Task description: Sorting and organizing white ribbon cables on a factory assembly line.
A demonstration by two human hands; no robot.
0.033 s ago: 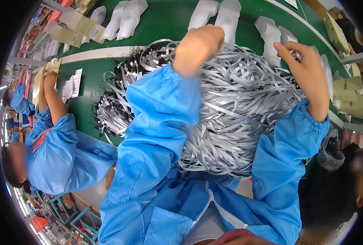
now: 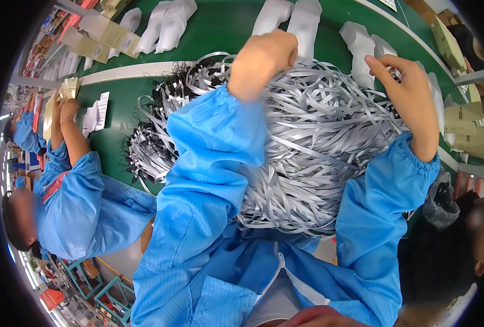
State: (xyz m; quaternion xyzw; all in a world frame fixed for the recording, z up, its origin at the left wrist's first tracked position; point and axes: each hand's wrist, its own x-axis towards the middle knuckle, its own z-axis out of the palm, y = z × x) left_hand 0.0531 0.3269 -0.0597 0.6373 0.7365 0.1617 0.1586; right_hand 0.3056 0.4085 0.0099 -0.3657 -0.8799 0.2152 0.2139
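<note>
A large heap of flat, shiny silver-grey straps (image 2: 312, 136) lies before me on the green table. My left hand (image 2: 263, 62) is over the heap's far left part, its fingers curled closed. Whatever it holds, if anything, is hidden, and the hand is slightly blurred. At the far right edge of the heap is my right hand (image 2: 413, 95), thumb stretched out toward the left and the other fingers bent inward. A small dark bit shows between those fingers; I cannot make out what it is. Black strings with silver straps (image 2: 152, 150) lie left of the heap.
White wrapped bundles (image 2: 304, 27) stand along the belt (image 2: 225, 32) beyond the heap. A co-worker in blue (image 2: 78, 207) handles a beige packet at the left, near a stack of white labels (image 2: 96, 115). Another person's dark-haired head (image 2: 443, 256) is close at the right.
My left hand has shifted very slightly to the left. The co-worker's hands at the left have moved a little on the packet. My right hand stays in place.
</note>
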